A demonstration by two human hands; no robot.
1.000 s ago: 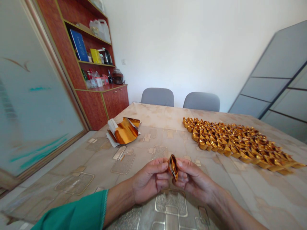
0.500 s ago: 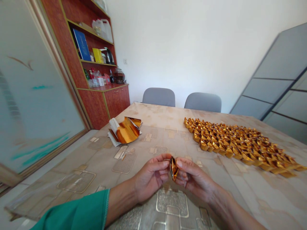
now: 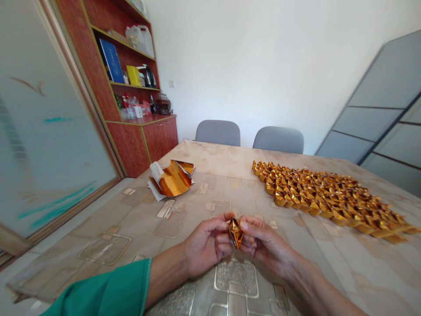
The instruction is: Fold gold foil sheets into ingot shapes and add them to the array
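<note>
A small folded gold foil piece (image 3: 236, 233) is pinched between both my hands just above the table (image 3: 184, 206). My left hand (image 3: 205, 243), with a green sleeve behind it, grips its left side with thumb and fingers curled. My right hand (image 3: 263, 243) pinches its right side, fingers closed. A stack of flat gold foil sheets (image 3: 173, 179) lies at the far left of the table. Rows of finished folded gold pieces (image 3: 329, 197) cover the table's right side.
Two grey chairs (image 3: 217, 131) stand at the table's far edge. A red wooden cabinet (image 3: 141, 136) with bottles, a book and a kettle stands at the back left. A glass sliding door (image 3: 39, 145) is on the left and grey panels (image 3: 384, 109) lean at the right.
The gold piece has been turned and pressed a little lower between my fingers. The hands have stayed at the same place.
</note>
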